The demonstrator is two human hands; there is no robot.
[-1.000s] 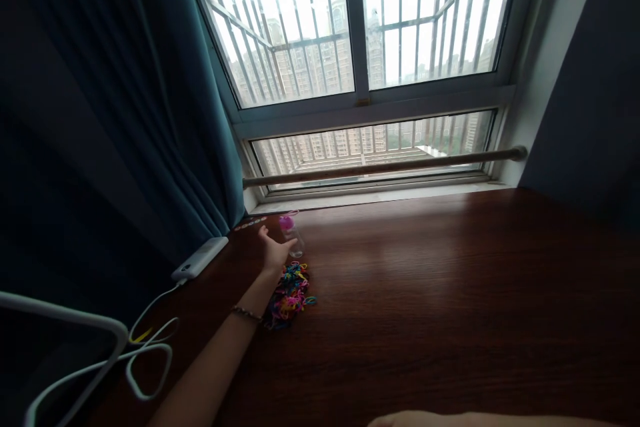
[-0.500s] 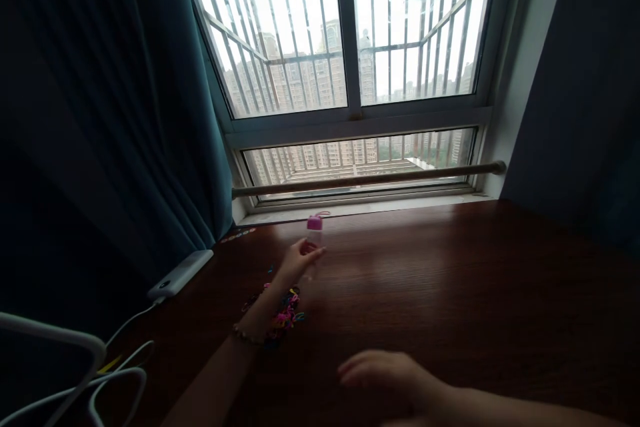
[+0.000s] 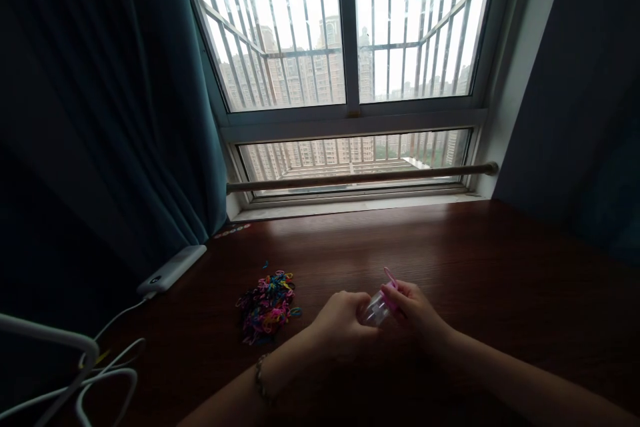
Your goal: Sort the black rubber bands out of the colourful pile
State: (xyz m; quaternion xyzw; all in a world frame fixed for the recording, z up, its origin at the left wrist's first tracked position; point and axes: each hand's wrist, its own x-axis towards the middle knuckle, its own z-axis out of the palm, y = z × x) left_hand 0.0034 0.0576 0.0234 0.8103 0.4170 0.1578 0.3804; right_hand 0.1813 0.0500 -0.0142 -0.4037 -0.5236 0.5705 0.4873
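My left hand (image 3: 343,320) is curled round the body of a small clear bottle (image 3: 376,310), thumb on the near side and fingers on the far side. My right hand (image 3: 413,307) is closed on its pink cap (image 3: 390,295), the fingers pinched in, hiding most of it. The bottle lies tilted between my two hands, cap end toward my right, and a pink loop (image 3: 389,274) pokes up beyond my right fingertips. The bottle's wall is see-through, but I cannot tell whether anything lies inside.

Left of my grip, beyond my left wrist and its bracelet (image 3: 260,379), a loose heap of colourful bands (image 3: 270,307) sits on the dark wooden tabletop (image 3: 425,247). Farther left lies a white power bank (image 3: 173,271) with a white cable (image 3: 120,317). Beyond my grip is the barred window (image 3: 350,80).

Half a second ago my left hand alone had the bottle, farther out toward the window, and my right hand was apart from it. Now it is drawn in close, and my left forearm no longer covers the heap.
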